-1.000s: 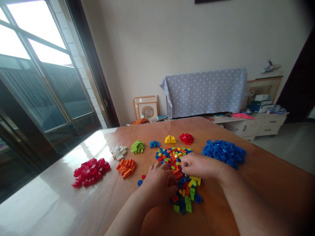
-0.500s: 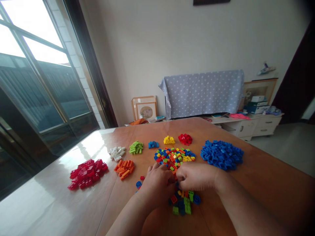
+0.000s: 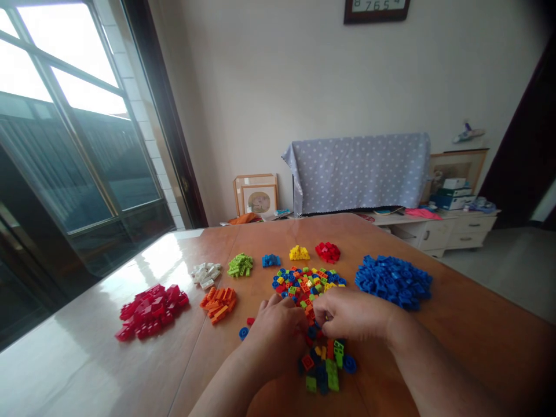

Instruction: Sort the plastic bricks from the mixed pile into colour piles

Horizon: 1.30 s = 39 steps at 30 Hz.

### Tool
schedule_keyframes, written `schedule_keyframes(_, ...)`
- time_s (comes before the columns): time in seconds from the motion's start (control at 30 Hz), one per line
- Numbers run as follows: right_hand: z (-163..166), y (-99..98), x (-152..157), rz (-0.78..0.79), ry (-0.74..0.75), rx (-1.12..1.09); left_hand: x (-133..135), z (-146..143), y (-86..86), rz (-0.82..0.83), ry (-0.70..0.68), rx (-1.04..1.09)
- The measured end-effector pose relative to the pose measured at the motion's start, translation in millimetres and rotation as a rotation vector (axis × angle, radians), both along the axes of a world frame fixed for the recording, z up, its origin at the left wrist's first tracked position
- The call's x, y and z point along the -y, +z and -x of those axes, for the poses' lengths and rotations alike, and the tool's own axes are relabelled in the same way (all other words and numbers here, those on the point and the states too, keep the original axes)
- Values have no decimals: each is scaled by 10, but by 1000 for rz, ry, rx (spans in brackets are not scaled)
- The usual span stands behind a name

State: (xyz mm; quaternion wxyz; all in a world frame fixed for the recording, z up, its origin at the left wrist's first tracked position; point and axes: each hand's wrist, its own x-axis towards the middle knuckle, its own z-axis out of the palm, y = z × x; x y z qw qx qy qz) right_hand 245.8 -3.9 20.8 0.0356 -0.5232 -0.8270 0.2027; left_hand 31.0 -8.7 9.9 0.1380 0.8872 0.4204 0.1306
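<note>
A mixed heap of small coloured bricks [image 3: 309,284] lies in the middle of the brown table [image 3: 456,324]. Both hands rest on its near part, knuckles up. My left hand [image 3: 278,330] has its fingers curled down into the bricks. My right hand [image 3: 351,313] pinches its fingertips together at the heap, next to the left hand; what they hold is hidden. More mixed bricks [image 3: 326,366] lie just below the hands.
Sorted piles ring the heap: dark red [image 3: 150,310], orange [image 3: 218,301], white [image 3: 206,272], green [image 3: 241,264], small blue [image 3: 271,260], yellow [image 3: 299,253], red [image 3: 328,251], large blue [image 3: 393,280]. A window is at left, a covered cabinet behind.
The camera tilted up slightly. Both hands slid a little nearer to me over the heap and stay close together.
</note>
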Motion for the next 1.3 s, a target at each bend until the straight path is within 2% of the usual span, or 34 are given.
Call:
schedule_keyframes(0.27, 97, 73, 41, -8, 4, 48, 13, -16, -16, -2, -50, -4)
schedule_keyframes(0.57, 157, 52, 7, -52, -92, 39, 23, -69, -30, -26, 3, -3)
schedule_keyframes(0.77, 95, 4, -20, -56, -65, 4, 12, -62, -43, -62, 23, 8)
schedule_keyframes(1.0, 198, 56, 16, -27, -70, 89, 26, -69, -68, -61, 1, 27)
schedule_keyframes(1.17, 88, -17, -42, -4, -78, 0, 16, -95, -93, -62, 30, 25)
schedule_keyframes(1.3, -15, -56, -105, 9, -57, -185, 23, -105, -81, -65, 47, 41)
